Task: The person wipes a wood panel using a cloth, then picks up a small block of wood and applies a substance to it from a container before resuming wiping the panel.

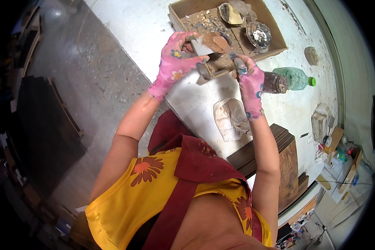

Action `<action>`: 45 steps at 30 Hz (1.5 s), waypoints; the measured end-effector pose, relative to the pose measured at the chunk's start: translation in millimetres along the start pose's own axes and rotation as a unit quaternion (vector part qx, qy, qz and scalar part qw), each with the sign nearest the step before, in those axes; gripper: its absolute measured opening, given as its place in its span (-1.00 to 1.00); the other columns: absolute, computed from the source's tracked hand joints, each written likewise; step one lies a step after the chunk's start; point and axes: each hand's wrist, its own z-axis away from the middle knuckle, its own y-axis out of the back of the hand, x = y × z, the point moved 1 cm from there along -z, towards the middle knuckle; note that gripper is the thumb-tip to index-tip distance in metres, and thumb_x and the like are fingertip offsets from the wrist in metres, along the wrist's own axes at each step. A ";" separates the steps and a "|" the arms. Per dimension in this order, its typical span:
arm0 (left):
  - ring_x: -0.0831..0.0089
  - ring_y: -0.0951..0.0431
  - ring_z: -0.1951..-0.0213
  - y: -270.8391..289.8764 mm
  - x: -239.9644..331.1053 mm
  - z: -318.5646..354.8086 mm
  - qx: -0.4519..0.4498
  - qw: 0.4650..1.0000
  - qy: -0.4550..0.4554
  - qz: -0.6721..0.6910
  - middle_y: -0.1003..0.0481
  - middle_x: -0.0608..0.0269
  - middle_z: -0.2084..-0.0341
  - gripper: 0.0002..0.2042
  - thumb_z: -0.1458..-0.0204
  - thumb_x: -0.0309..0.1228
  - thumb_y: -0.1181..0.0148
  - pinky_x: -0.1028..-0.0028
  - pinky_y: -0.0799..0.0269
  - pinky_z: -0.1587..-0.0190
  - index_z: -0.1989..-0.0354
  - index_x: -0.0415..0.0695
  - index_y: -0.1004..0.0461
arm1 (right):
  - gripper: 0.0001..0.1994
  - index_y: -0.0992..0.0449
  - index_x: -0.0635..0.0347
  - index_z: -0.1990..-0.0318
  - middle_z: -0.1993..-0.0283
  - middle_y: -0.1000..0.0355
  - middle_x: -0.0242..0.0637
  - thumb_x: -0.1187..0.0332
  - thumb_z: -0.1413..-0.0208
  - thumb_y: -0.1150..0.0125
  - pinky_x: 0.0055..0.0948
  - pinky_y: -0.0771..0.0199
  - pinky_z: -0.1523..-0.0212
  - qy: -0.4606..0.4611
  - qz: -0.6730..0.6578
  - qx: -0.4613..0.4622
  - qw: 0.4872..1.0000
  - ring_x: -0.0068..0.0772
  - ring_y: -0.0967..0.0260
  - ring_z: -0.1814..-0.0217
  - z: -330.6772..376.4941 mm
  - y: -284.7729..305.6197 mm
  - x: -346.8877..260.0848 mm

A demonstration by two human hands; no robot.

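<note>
My left hand [176, 63], in a pink flowered glove, grips a small flat whitish piece [201, 48] just above the near edge of a shallow cardboard box [275, 41]. My right hand [251, 80], in a matching glove, is closed on a thin tool [231, 55]. The tool's tip rests against a brown smear [218, 42] on the piece. Both hands meet over the white table [154, 29]. What lies directly under the piece is hidden.
Inside the box are two round dishes [258, 34] and scattered crumbs. A dusty jar [276, 82] and a green plastic bottle [296, 78] lie right of my right hand. A crumpled cloth [231, 118] and a stack of dark boards [279, 154] sit nearer me.
</note>
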 end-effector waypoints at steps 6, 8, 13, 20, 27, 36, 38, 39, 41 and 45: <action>0.62 -0.41 0.32 -0.9 -2.4 0.8 0.011 0.998 -0.038 -0.046 -0.33 0.37 0.22 -0.41 0.34 -0.50 -0.50 0.58 -0.39 0.20 0.01 -0.22 -0.46 | -0.79 -0.53 0.17 0.10 0.63 -0.33 -0.55 0.31 -0.18 -0.13 -0.72 -0.08 0.63 0.015 -0.032 0.039 0.999 -0.80 -0.14 0.64 4.1 2.4 -2.1; 0.61 -0.41 0.32 0.9 -8.3 -0.3 0.017 0.995 -0.064 -0.070 -0.33 0.37 0.22 -0.41 0.34 -0.50 -0.50 0.57 -0.39 0.19 0.01 -0.22 -0.46 | -0.79 -0.53 0.18 0.11 0.62 -0.33 -0.55 0.31 -0.18 -0.13 -0.71 -0.08 0.63 0.046 -0.015 0.036 0.998 -0.80 -0.14 0.64 12.7 -8.9 -7.6; 0.60 -0.39 0.31 -1.3 0.2 2.3 0.006 0.998 -0.059 -0.028 -0.33 0.38 0.21 -0.40 0.35 -0.50 -0.50 0.57 -0.38 0.18 -0.01 -0.20 -0.46 | -0.80 -0.52 0.17 0.10 0.61 -0.34 -0.55 0.33 -0.19 -0.10 -0.71 -0.05 0.65 0.045 -0.016 0.062 0.997 -0.79 -0.12 0.65 4.7 -5.2 4.4; 0.58 -0.41 0.28 -2.6 -4.0 1.5 -0.004 0.996 -0.084 -0.034 -0.33 0.40 0.17 -0.40 0.35 -0.53 -0.49 0.56 -0.39 0.16 -0.01 -0.18 -0.46 | -0.80 -0.51 0.18 0.08 0.60 -0.34 -0.56 0.35 -0.20 -0.10 -0.72 -0.03 0.66 0.059 -0.031 0.062 0.996 -0.81 -0.14 0.65 9.1 -13.4 3.8; 0.55 -0.46 0.22 -1.2 -4.6 0.9 -0.003 0.999 -0.001 -0.032 -0.37 0.38 0.16 -0.40 0.33 -0.59 -0.47 0.57 -0.40 0.12 -0.01 -0.21 -0.44 | -0.80 -0.52 0.22 0.09 0.52 -0.39 -0.50 0.38 -0.17 -0.14 -0.74 -0.16 0.59 0.017 -0.057 0.031 0.998 -0.80 -0.25 0.56 24.0 -0.5 -8.5; 0.56 -0.48 0.20 1.2 -7.9 -2.4 -0.013 0.998 0.040 0.045 -0.41 0.32 0.07 -0.40 0.34 -0.65 -0.45 0.57 -0.40 0.10 -0.02 -0.25 -0.43 | -0.76 -0.50 0.35 0.10 0.55 -0.36 -0.50 0.38 -0.14 -0.18 -0.74 -0.02 0.59 0.031 -0.068 0.053 0.996 -0.77 -0.20 0.58 21.7 17.1 -0.9; 0.57 -0.48 0.19 -0.4 -3.6 -3.0 -0.026 0.999 0.040 0.012 -0.41 0.30 0.05 -0.40 0.34 -0.65 -0.45 0.58 -0.39 0.10 -0.02 -0.25 -0.43 | -0.81 -0.54 0.18 0.09 0.51 -0.43 -0.49 0.43 -0.15 -0.15 -0.78 -0.12 0.66 0.049 -0.070 0.009 0.996 -0.79 -0.27 0.60 25.3 7.9 0.7; 0.59 -0.46 0.23 -0.7 -2.5 -3.5 -0.031 0.999 0.039 0.011 -0.39 0.32 0.09 -0.40 0.34 -0.63 -0.46 0.59 -0.40 0.13 -0.01 -0.24 -0.43 | -0.81 -0.54 0.18 0.09 0.51 -0.42 -0.50 0.43 -0.16 -0.14 -0.77 -0.13 0.65 0.015 -0.041 0.011 0.999 -0.79 -0.26 0.60 22.5 7.6 -0.4; 0.64 -0.41 0.29 -1.0 -0.6 -4.0 -0.043 0.998 0.037 0.009 -0.34 0.38 0.17 -0.41 0.34 -0.59 -0.48 0.61 -0.42 0.20 0.00 -0.22 -0.45 | -0.82 -0.54 0.20 0.10 0.53 -0.40 -0.50 0.44 -0.16 -0.12 -0.75 -0.13 0.63 -0.012 -0.007 0.031 0.999 -0.79 -0.23 0.61 16.5 11.3 -1.7; 0.62 -0.42 0.26 0.7 1.7 -1.0 -0.040 0.996 0.074 0.029 -0.36 0.36 0.12 -0.41 0.34 -0.59 -0.48 0.61 -0.39 0.15 0.00 -0.21 -0.45 | -0.82 -0.55 0.18 0.10 0.56 -0.38 -0.53 0.41 -0.17 -0.13 -0.71 -0.12 0.63 0.052 -0.006 0.064 0.997 -0.80 -0.19 0.62 10.6 25.4 1.5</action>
